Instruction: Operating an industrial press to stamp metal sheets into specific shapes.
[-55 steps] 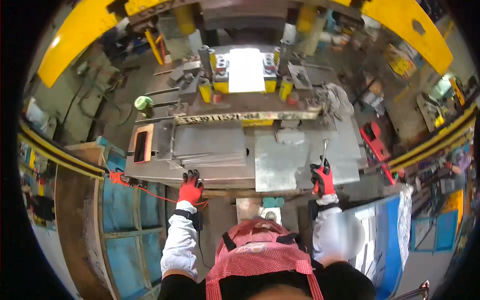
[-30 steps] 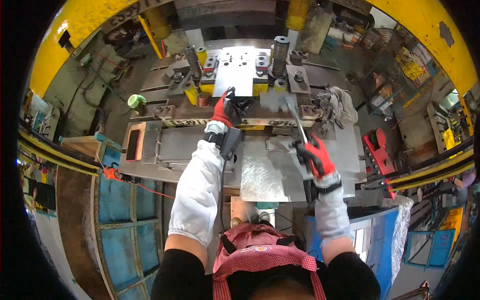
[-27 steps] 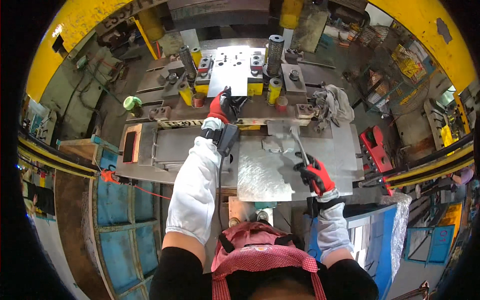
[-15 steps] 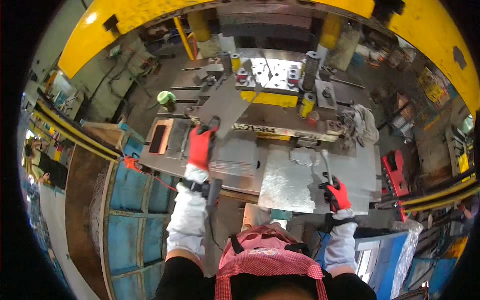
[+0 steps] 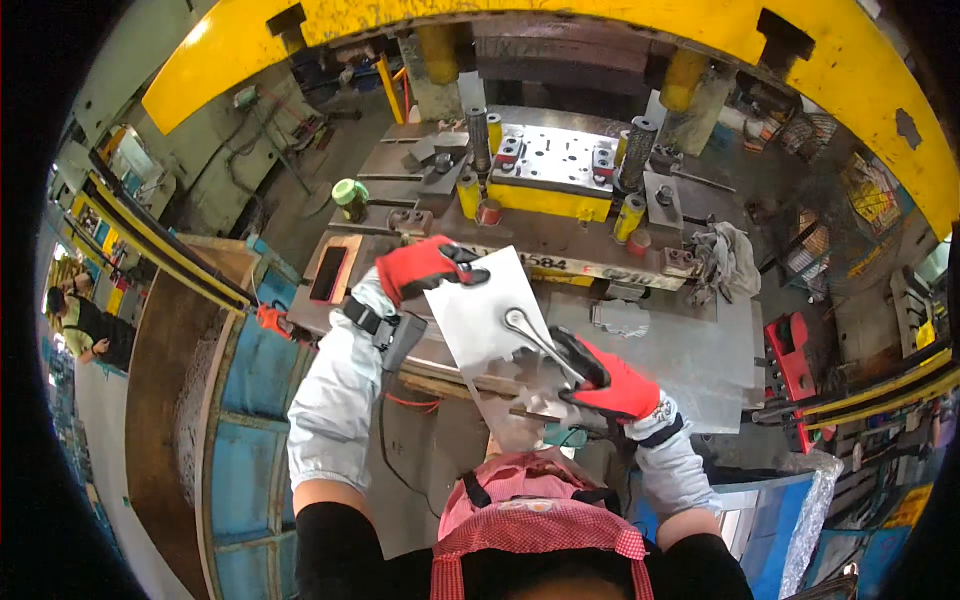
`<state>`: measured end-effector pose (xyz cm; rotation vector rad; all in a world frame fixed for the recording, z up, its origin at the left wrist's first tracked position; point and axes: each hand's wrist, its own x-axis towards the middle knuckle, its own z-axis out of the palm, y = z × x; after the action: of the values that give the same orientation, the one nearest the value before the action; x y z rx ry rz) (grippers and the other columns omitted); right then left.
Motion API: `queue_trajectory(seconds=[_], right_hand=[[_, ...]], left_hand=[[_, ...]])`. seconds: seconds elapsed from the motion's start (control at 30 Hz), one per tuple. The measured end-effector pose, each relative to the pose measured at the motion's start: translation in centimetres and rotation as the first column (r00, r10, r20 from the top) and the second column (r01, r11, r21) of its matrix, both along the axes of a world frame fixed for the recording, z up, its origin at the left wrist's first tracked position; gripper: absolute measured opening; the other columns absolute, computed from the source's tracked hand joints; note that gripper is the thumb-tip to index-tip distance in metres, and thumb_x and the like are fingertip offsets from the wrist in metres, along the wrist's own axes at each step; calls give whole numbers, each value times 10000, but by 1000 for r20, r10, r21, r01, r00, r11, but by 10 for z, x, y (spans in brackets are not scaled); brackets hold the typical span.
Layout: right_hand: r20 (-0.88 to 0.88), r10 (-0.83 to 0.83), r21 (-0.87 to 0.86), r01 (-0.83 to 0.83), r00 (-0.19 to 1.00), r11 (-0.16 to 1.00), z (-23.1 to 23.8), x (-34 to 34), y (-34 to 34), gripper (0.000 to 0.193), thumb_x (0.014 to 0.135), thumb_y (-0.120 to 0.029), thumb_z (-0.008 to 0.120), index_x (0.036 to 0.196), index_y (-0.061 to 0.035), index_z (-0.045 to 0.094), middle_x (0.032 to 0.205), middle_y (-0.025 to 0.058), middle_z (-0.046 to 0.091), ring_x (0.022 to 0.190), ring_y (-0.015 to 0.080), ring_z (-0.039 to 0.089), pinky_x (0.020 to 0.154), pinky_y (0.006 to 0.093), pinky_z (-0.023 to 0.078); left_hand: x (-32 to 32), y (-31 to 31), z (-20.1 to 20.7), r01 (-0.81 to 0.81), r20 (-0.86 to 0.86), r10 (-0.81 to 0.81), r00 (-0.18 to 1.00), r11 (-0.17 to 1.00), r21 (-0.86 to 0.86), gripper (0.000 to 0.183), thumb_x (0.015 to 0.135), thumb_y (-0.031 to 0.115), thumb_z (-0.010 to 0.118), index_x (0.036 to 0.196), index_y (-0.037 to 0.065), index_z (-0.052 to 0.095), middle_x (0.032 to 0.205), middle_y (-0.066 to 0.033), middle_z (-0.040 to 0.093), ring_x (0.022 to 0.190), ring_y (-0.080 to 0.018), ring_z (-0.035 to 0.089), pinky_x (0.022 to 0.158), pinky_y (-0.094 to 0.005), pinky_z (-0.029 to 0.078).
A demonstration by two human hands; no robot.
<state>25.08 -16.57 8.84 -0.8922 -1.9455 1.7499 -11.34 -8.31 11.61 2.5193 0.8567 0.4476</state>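
In front of me a thin, shiny metal sheet point(image 5: 475, 325) is held up, slanting down toward my apron. My left hand point(image 5: 425, 270), in a red glove with dark fingertips, is closed on its upper left edge. My right hand point(image 5: 610, 380), gloved alike, grips a slim metal rod with a round head point(image 5: 545, 345). That head lies over the sheet's face; whether it touches is hard to tell. Beyond both hands is a press die point(image 5: 560, 160) with a bright top plate and a yellow base.
A flat metal plate point(image 5: 680, 360) covers the table at right, with a grey rag point(image 5: 725, 260) behind it. On the left are a phone-like dark slab point(image 5: 328, 272), a green-lidded jar point(image 5: 350, 198) and a blue-sided bin point(image 5: 250, 370). The yellow press frame point(image 5: 560, 20) arches overhead.
My left hand has brought the sheet back from near the die toward me. My right hand has moved left and up from the table plate, bringing the rod over the sheet.
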Motion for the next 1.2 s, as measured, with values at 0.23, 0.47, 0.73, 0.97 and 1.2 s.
queue_trajectory(seconds=[0.23,0.47,0.73,0.97,1.2], right_hand=[[-281,-377,-461,220,883,860,-16,6,-1,650,758,-34,585,1358,-95,342,842,-16,548,599,45,479,505,178,366],[-507,-475,-329,348,720,878,-15,-14,154,370,847,-174,565,1197,-73,497,772,-46,530,660,36,487,573,184,391],[-325,-272,-65,265,906,962,-43,-25,249,144,824,-185,612,914,-73,602,772,-21,573,687,63,527,587,207,418],[-361,-625,74,690,692,720,-50,-19,202,362,817,-144,613,1150,-55,501,756,-7,561,563,78,504,496,225,415],[-345,-884,-252,876,314,410,-134,53,26,508,817,-47,573,1296,-97,413,806,40,612,468,82,464,404,238,399]], left_hand=[[6,25,-77,714,621,681,388,205,-670,585,919,470,347,1301,28,384,1246,-153,497,1135,-298,487,965,-432,392],[105,-5,-120,753,580,748,323,169,-636,700,883,566,338,1286,-4,401,1218,-181,515,1076,-301,538,914,-435,435],[151,58,-113,655,630,775,-46,500,-567,496,950,370,318,1209,-32,451,1099,-210,571,956,-322,598,854,-401,497],[167,63,-107,581,429,899,-95,400,-709,424,947,322,333,1147,-26,470,1015,-249,579,925,-367,596,834,-444,509],[163,63,-104,628,383,912,-146,385,-676,369,950,290,333,1091,-25,461,1010,-277,564,924,-402,585,826,-482,503]])
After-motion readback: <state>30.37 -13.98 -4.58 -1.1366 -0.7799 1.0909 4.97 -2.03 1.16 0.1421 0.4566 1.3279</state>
